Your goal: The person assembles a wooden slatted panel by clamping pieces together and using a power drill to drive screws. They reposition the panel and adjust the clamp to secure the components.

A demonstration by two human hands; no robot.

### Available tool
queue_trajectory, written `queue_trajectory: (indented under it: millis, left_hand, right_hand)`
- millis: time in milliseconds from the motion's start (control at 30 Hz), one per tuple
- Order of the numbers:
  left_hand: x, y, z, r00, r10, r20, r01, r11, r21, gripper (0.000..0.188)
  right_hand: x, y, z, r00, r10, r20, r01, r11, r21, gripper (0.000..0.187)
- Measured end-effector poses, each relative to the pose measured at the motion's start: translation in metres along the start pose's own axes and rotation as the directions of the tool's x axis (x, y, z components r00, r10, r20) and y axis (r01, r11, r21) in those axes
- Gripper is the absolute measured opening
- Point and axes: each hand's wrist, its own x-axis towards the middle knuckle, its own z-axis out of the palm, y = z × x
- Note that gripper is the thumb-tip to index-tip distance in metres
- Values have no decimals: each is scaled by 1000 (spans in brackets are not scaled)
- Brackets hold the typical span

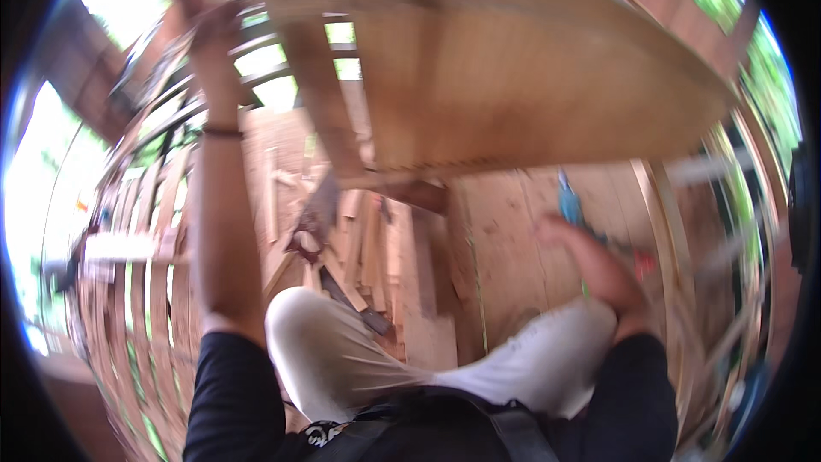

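My left hand (214, 24) is raised at the upper left, next to the frame of a large wooden panel (530, 77). Blur hides its fingers, so I cannot tell whether it grips the wood. The panel has a curved far edge and a slatted left part, and fills the upper middle. My right hand (556, 229) is low over the plank floor, its fingers smeared by motion. Just beyond it is a teal tool, perhaps a power drill (569, 198); whether they touch is unclear.
Between my knees and the panel lie a handsaw (318, 210) with a dark red handle, several loose wood strips (372, 248) and a dark-headed tool (376, 322). A thick wooden beam (419, 269) stands near the middle. Slatted railings (145, 308) run along the left; wooden posts (671, 239) rise at right.
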Motion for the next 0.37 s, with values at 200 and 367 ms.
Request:
queue_trajectory:
  millis: [200, 367]
  left_hand:
    - [-5, -21, -76, 918, -270, 289, 380, 804, -457, 43]
    - [-13, -25, -36, 725, -586, 362, 656, 426, -623, 64]
  right_hand:
    - [-48, -12, 39, 892, 374, -256, -336, 925, 180, 31]
    - [-59, 43, 76, 710, 579, -402, -561, 809, 174, 45]
